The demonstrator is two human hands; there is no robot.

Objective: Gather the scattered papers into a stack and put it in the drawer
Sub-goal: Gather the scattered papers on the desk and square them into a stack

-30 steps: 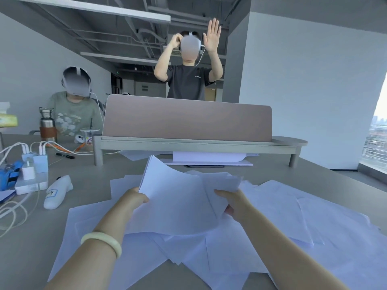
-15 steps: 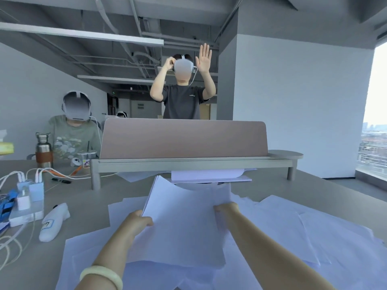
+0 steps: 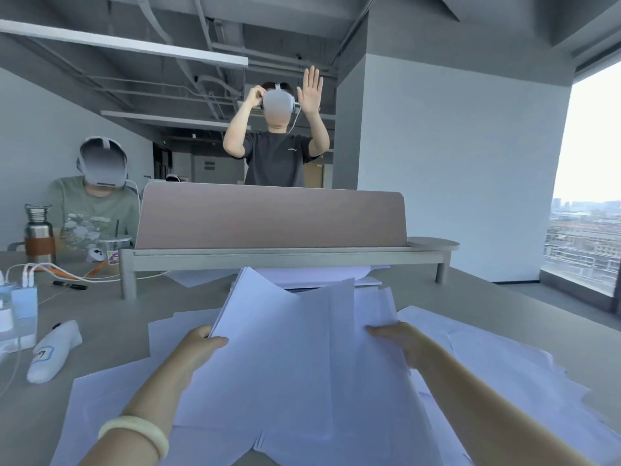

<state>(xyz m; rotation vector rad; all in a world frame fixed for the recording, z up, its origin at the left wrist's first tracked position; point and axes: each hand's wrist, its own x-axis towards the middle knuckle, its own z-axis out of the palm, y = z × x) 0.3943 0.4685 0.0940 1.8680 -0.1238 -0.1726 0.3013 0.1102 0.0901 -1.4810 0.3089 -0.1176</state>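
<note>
A loose bundle of white papers (image 3: 295, 338) is lifted off the desk, its sheets fanned and uneven. My left hand (image 3: 201, 344) grips the bundle's left edge, thumb on top. My right hand (image 3: 396, 338) holds the right edge, fingers over the sheets. More white papers (image 3: 487, 358) lie scattered flat on the grey desk (image 3: 111, 317) under and around the bundle. Another few sheets (image 3: 322, 275) lie under the desk shelf. No drawer is in view.
A raised shelf with a pink divider panel (image 3: 268, 216) crosses the desk ahead. At left lie a white handheld device (image 3: 53, 351), chargers with cables (image 3: 20, 304), a pen (image 3: 69, 285), a metal bottle (image 3: 38, 233) and a cup (image 3: 114, 252). Two people with headsets are behind the divider.
The bundle has grown and risen as both hands drew sheets together; the right hand has shifted out to the right edge. The camera has tilted upward.
</note>
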